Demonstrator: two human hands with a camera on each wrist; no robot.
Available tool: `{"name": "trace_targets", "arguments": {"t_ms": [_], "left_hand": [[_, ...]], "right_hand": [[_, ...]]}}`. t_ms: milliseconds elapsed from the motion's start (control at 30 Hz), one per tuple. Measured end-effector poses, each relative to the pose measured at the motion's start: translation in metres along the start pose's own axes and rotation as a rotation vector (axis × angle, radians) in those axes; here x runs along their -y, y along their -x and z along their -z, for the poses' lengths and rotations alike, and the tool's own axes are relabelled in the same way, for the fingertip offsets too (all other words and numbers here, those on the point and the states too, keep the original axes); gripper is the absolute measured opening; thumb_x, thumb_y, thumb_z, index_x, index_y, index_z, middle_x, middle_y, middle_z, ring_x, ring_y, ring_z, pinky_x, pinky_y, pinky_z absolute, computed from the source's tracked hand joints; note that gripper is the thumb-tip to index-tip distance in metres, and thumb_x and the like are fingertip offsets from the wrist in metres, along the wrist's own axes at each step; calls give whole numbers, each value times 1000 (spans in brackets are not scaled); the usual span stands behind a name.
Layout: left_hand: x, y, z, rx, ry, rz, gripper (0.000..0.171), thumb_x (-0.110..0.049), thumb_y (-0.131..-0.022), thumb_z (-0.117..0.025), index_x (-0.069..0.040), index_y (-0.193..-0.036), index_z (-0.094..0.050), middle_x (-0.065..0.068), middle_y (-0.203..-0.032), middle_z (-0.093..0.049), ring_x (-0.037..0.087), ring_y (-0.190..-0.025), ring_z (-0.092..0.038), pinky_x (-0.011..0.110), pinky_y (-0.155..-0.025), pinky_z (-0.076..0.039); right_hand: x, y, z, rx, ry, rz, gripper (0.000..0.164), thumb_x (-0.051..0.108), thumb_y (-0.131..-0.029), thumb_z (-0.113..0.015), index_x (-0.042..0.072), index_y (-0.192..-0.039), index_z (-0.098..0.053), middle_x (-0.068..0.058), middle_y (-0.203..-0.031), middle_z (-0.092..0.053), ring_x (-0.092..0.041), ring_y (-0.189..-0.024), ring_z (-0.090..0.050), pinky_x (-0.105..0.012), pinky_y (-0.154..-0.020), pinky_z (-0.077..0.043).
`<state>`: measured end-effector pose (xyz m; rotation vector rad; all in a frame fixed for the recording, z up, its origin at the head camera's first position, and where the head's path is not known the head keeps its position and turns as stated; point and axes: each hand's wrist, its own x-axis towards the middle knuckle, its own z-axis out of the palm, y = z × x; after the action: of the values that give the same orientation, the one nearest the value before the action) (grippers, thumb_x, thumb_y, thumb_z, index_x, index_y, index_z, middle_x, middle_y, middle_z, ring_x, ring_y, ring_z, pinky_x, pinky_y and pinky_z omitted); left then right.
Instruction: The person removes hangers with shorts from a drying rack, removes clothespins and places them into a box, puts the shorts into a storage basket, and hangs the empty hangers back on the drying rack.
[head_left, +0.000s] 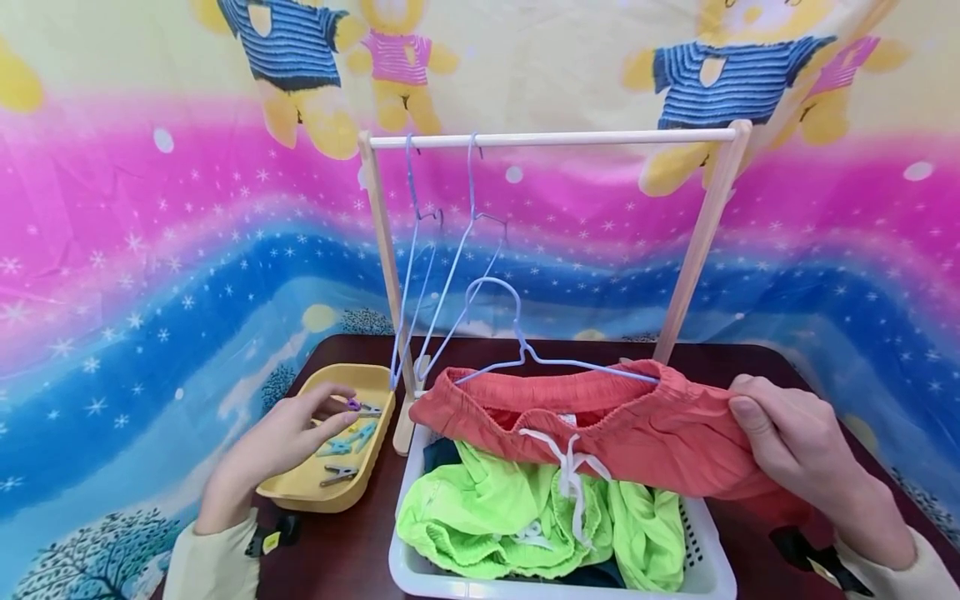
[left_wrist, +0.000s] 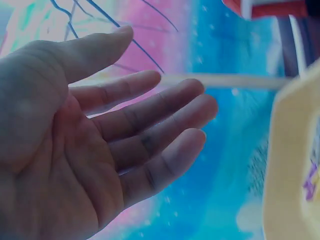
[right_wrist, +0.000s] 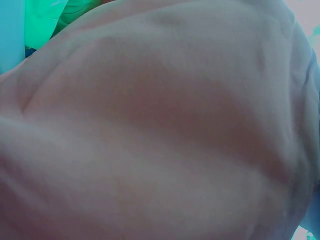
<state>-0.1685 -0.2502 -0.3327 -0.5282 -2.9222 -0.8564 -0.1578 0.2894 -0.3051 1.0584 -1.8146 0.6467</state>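
Observation:
In the head view my right hand [head_left: 806,437] pinches the right side of a pair of red shorts [head_left: 660,433], between thumb and curled fingers. A lilac wire hanger [head_left: 570,360] sits inside the waistband, its hook pointing up; a white drawstring hangs in front. Cloth fills most of the right wrist view, hiding that hand. Over the yellow tray [head_left: 300,492] my left hand [head_left: 292,433] hovers, fingers loosely bent near the clothespins [head_left: 352,440]. The left wrist view shows the left palm [left_wrist: 75,170] bare, with nothing between the fingers.
Below the shorts stands a white basket [head_left: 408,546] holding bright green clothing [head_left: 487,517] and something dark. Behind it a wooden rack [head_left: 555,139] carries empty wire hangers [head_left: 450,275] at its left end. All stand on a dark table [head_left: 337,554] against a patterned cloth backdrop.

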Motion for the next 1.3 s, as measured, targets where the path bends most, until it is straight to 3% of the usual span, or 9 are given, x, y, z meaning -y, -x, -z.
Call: {"name": "trace_targets", "arguments": {"t_ms": [167, 333, 467, 533, 667, 767, 1033, 1300], "left_hand": [[-23, -10, -7, -14, 38, -45, 43, -40, -98, -58, -13, -132, -55, 3, -119, -68, 22, -110, -66, 45, -89, -55], [-43, -23, -11, -29, 30, -131, 40, -40, -97, -59, -17, -129, -58, 2, -123, -67, 19, -110, -67, 37, -85, -57], [-57, -33, -15, -18, 39, -147, 34, -44, -95, -61, -23, -121, -60, -7, -112, -68, 14, -102, -66, 29, -77, -54], [-61, -38, -17, -1, 52, -152, 27, -44, -94, -62, -25, -114, -61, -9, -99, -67, 11, -90, -63, 27, -70, -51], [-66, -46, -22, 22, 78, -171, 16, -41, -95, -63, -25, -97, -60, -6, -72, -52, 9, -63, -49, 23, -55, -41], [-67, -49, -25, 14, 80, -189, 17, -34, -95, -64, -21, -87, -58, -7, -63, -42, 6, -52, -39, 22, -49, -34], [-69, -52, -35, -45, 97, -238, 13, -24, -95, -66, -15, -85, -64, -9, -58, -41, 6, -51, -41, 20, -49, -36], [-77, -56, -46, -8, 112, -308, 12, -24, -98, -60, -16, -98, -69, -10, -58, -37, 2, -48, -33, 18, -46, -30]], "right_hand": [[1, 0, -4, -27, -26, 7, 44, 27, -104, -48, -8, -80, -63, -5, -75, -59, 1, -64, -45, -10, -65, -40], [3, -2, -9, -44, -55, 16, 43, 25, -104, -49, -8, -79, -62, -6, -75, -59, 0, -66, -46, -8, -71, -41], [4, -2, -13, -63, -78, 17, 42, 23, -104, -49, -9, -80, -62, -8, -75, -60, 0, -68, -49, -7, -75, -41], [3, -1, -15, -72, -82, 17, 42, 23, -103, -49, -10, -80, -62, -8, -76, -60, 0, -69, -49, -6, -78, -40], [4, -1, -19, -83, -94, 19, 42, 23, -103, -50, -10, -80, -62, -9, -76, -60, 0, -72, -51, -4, -82, -40], [3, -1, -22, -86, -116, 22, 41, 21, -103, -50, -11, -80, -62, -10, -77, -60, 0, -72, -51, -5, -82, -41], [-3, 3, -23, -55, -133, -16, 38, 18, -103, -50, -10, -81, -62, -7, -78, -60, 1, -70, -49, -6, -74, -40], [-6, 10, -20, 49, -73, -76, 34, 19, -104, -47, -2, -83, -64, 0, -80, -57, 5, -68, -43, -10, -63, -36]]}}
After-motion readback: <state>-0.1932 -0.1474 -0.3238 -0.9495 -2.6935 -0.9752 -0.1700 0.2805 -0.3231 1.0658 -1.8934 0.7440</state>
